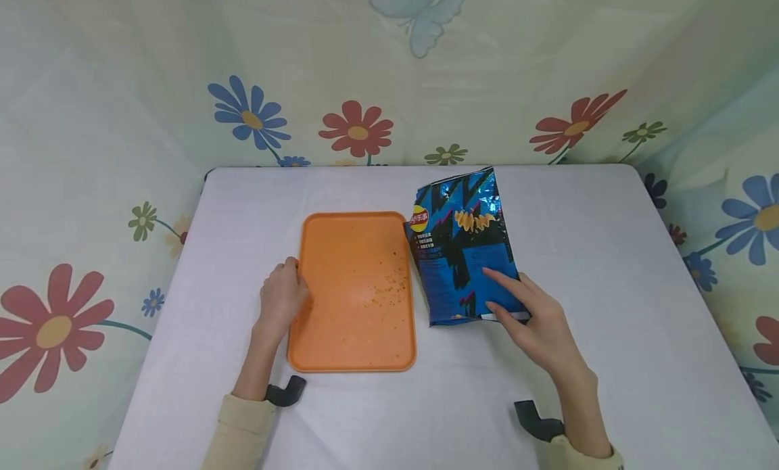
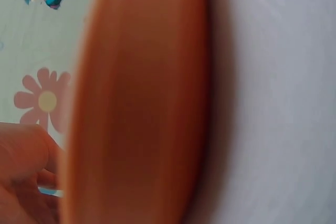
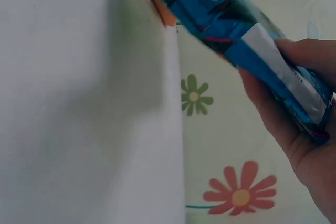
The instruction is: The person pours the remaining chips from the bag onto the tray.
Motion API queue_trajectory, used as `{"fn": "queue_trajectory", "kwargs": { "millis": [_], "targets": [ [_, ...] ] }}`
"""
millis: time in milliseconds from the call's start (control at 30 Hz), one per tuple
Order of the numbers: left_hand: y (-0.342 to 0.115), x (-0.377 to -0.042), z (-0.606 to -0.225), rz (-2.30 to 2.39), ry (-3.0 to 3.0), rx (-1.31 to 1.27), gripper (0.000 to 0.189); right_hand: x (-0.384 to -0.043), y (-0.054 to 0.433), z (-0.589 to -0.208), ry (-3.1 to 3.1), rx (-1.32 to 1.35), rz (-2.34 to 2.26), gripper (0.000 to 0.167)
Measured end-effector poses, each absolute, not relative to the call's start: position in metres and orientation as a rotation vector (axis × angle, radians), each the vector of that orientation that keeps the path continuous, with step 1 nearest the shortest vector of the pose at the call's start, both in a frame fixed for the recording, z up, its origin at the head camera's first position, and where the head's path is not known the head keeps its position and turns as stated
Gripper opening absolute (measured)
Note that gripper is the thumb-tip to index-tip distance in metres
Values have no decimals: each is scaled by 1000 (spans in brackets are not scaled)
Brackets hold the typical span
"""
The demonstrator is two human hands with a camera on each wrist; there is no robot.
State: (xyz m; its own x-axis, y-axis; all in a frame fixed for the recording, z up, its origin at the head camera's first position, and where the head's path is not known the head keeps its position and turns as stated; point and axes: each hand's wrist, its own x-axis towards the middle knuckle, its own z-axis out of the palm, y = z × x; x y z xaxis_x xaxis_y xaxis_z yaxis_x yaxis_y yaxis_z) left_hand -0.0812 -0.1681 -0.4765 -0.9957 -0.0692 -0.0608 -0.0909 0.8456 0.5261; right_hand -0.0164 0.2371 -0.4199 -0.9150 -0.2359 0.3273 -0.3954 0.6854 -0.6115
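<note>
An orange tray (image 1: 341,308) lies on the table with small yellowish crumbs (image 1: 389,291) scattered mostly over its right half. My left hand (image 1: 282,297) grips the tray's left rim with curled fingers; the rim fills the middle of the left wrist view. To the right of the tray, a blue and black snack bag (image 1: 453,267) is held up at a slant by my right hand (image 1: 544,328). Thumb and fingers pinch the bag near its lower right corner, as the right wrist view confirms. The bag's upper left side overlaps the tray's edge in the head view. Its inside is hidden.
A white cloth covers the table (image 1: 608,287). Behind it and at both sides hangs a pale curtain (image 1: 487,78) printed with flowers and a butterfly. Each wrist carries a black mount (image 1: 538,423).
</note>
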Motion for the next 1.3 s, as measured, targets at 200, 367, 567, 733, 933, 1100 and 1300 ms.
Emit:
{"fn": "queue_trajectory", "kwargs": {
  "millis": [200,367,567,733,933,1100,1300],
  "targets": [
    [-167,-79,-478,859,3001,-108,18,-24,232,-409,-2575,721,920,69],
    [-167,-80,-478,862,3000,-111,16,-27,228,-403,-2559,774,917,68],
    [-166,-80,-478,861,2999,-119,13,-32,224,-395,-2525,844,898,66],
    [-166,-80,-478,869,2996,-120,13,-36,221,-389,-2523,884,849,66],
    [-167,-81,-476,880,2985,-129,13,-40,217,-380,-2516,978,780,65],
    [-168,-81,-476,894,2974,-126,11,-42,214,-371,-2542,1035,716,64],
    [-168,-82,-476,894,2956,-133,10,-44,210,-363,-2577,1085,652,62]
  ]
}}
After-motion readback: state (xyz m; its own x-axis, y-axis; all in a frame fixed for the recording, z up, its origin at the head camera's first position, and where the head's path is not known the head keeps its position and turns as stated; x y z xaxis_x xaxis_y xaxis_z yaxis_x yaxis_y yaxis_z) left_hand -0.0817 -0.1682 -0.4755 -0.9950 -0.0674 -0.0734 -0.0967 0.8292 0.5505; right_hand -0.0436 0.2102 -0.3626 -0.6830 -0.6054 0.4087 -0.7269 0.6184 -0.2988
